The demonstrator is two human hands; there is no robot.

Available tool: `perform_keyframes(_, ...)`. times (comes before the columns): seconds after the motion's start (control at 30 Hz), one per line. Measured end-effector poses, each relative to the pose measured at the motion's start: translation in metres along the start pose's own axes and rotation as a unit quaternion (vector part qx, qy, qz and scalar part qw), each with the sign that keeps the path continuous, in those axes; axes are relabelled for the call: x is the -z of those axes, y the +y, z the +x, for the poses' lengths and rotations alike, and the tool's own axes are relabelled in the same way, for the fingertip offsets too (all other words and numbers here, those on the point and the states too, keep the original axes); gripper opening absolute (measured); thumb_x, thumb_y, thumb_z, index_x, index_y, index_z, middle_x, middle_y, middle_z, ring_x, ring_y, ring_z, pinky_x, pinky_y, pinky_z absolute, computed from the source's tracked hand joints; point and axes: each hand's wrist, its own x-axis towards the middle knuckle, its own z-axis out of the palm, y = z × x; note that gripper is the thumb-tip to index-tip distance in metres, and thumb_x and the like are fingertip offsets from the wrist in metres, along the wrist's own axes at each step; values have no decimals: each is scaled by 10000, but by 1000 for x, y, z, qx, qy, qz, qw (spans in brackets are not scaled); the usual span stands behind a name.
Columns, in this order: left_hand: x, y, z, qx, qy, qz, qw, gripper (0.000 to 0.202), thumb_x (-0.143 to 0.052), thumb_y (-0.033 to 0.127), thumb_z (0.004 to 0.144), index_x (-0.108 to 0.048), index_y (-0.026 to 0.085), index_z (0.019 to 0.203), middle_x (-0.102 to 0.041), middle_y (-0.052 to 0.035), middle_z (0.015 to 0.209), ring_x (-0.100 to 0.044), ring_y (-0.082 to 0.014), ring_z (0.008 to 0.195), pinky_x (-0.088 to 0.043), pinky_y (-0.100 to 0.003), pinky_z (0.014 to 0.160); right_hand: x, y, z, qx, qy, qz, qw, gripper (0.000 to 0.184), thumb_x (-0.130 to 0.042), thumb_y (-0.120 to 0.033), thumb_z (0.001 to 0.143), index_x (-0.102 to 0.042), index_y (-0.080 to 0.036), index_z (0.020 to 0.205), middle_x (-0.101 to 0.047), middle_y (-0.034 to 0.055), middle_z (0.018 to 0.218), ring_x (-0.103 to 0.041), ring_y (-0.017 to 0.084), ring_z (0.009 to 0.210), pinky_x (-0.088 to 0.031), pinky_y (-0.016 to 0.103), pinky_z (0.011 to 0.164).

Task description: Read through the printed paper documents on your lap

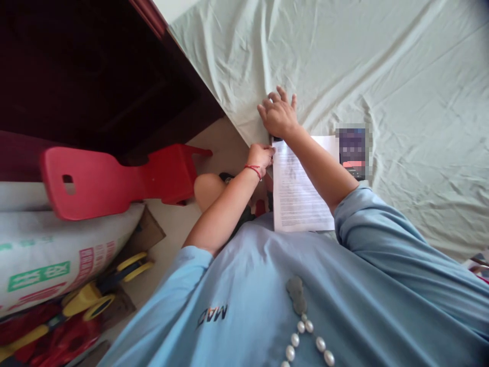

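A stack of white printed paper (301,201) lies on the pale cloth-covered surface, close against my blue shirt. My left hand (262,155) is closed at the paper's upper left edge, with thumb and fingers pinching that corner. Just above it, my right hand (280,116) is palm down with its fingers spread. Under the heel of that palm a small black object (275,138) pokes out at the top edge of the paper; most of it is hidden, so its kind cannot be made out. My right forearm crosses over the paper.
Right of the paper lies a phone-like device (352,153) with a blurred screen. On the left are a red plastic chair (114,181), a large printed sack (57,255) and a yellow wheeled toy (82,300). Dark furniture (95,71) fills the upper left. The cloth (412,102) is wrinkled.
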Motion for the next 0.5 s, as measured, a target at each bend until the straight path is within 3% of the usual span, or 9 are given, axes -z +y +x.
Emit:
perform_keyframes(0.17,0,-6,-5,-12,8,20,1000,379,-572,-26,884,-511,154,557,-343,56,432,-322,-51,391,-172,-212,441,21,-10,-7,-32,44,-1,998,572,-235,-561,1177,-587,-215,1466,-487,92,1700,-225,341,1659,-150,677,1366)
perform_keyframes(0.3,9,-18,-14,-32,9,32,999,357,-590,23,895,-544,154,567,-364,52,442,-370,-64,408,-193,-201,433,49,-7,-45,13,136,14,991,581,-178,-453,1178,-539,-162,1528,-517,145,1640,-320,279,1620,-244,503,1375)
perform_keyframes(0.43,22,-30,-29,-66,-21,-66,995,293,-596,36,924,-572,142,652,-403,74,516,-349,-39,423,-212,-190,437,69,6,-113,9,182,22,983,670,-55,-477,1146,-488,-267,1612,-491,137,1643,-297,400,1643,-307,734,1267)
perform_keyframes(0.5,27,-34,-39,-64,-38,-125,989,238,-600,37,928,-598,135,711,-450,75,560,-343,-28,424,-208,-187,434,74,15,-147,-2,197,20,980,668,-86,-487,1138,-482,-261,1626,-516,168,1610,-342,427,1623,-300,774,1246)
